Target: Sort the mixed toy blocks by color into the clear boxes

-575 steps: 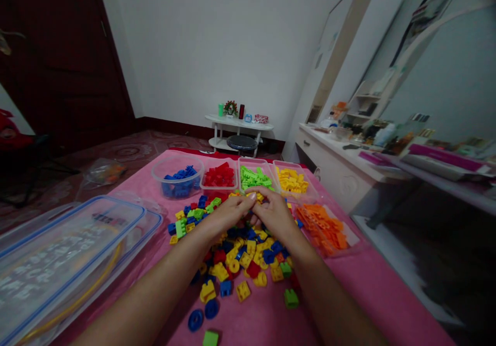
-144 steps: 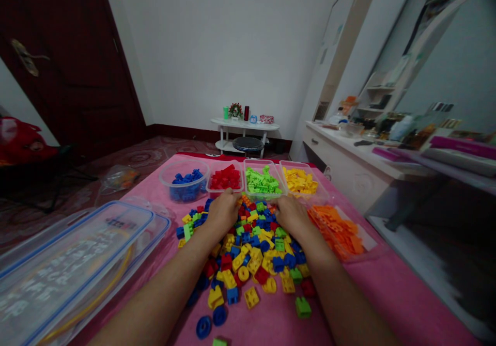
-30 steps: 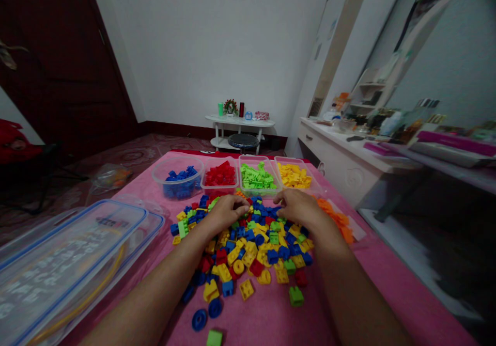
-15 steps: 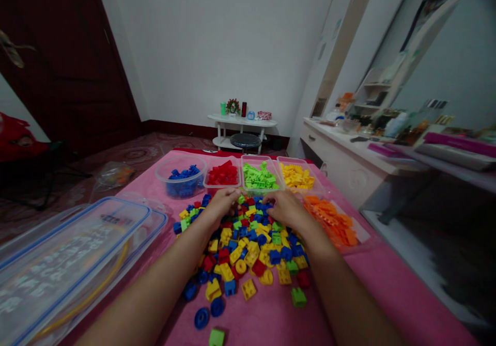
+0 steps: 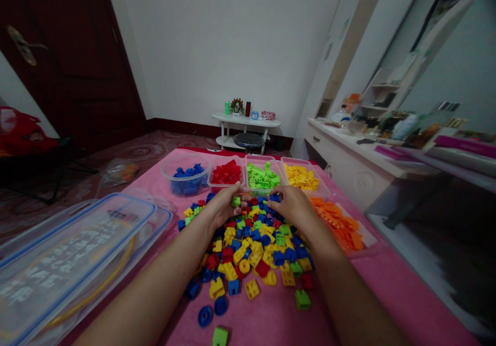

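A mixed pile of toy building bricks (image 5: pixel 256 248) in blue, yellow, red and green lies on a pink cloth. At its far left part, my left hand (image 5: pixel 221 206) is turned partly palm up, fingers curled round a green brick (image 5: pixel 236 201). My right hand (image 5: pixel 292 204) hovers over the far right of the pile, its thumb and fingertips bent inward. Blue and green show at those fingertips; whether a piece is gripped there I cannot make out. Just beyond both hands stands a clear tub of green bricks (image 5: pixel 263 175).
Beside it are tubs of blue pieces (image 5: pixel 188 178), red bricks (image 5: pixel 227 173) and yellow bricks (image 5: pixel 301 176). Orange pieces (image 5: pixel 339 224) fill a tray at the right. A large clear lidded box (image 5: pixel 77 263) lies left. Two blue wheels and a green brick (image 5: pixel 220 336) lie near the front.
My left hand has rolled palm upward and lifted slightly with a green brick in it. My right hand has shifted slightly right. The whole view has moved a little.
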`<state>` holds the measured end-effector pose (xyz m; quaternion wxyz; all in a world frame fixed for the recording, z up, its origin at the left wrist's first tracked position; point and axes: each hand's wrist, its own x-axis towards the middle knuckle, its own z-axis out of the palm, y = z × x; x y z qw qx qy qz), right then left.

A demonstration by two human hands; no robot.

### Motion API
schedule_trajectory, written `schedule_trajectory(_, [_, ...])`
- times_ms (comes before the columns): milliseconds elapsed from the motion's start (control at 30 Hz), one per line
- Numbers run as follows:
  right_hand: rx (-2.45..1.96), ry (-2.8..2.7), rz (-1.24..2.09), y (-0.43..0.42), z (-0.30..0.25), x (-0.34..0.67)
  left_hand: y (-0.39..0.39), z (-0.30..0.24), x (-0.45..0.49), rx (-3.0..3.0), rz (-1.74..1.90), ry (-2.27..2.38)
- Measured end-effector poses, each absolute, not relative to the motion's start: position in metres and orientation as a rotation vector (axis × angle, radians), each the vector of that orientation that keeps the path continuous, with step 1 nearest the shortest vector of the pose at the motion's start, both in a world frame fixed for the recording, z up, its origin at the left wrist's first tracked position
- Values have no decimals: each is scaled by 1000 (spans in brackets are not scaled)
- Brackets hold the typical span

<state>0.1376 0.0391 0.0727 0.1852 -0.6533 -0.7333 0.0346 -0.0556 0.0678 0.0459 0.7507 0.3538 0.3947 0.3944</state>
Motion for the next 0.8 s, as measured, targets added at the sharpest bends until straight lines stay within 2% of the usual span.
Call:
schedule_trajectory(200, [-1368,-1799,496,32,80,111,58,52,-54,787,685,729])
schedule_trajectory(300, [-1285,-1691,613,30,80,107,55,56,-54,761,629,624])
schedule_trajectory(600, [-1339,-1710,452,29,87,116,59,54,-52,672,757,692])
schedule_trajectory(800, [-1361,-2136,277,22,82,101,57,55,-46,619,857,656])
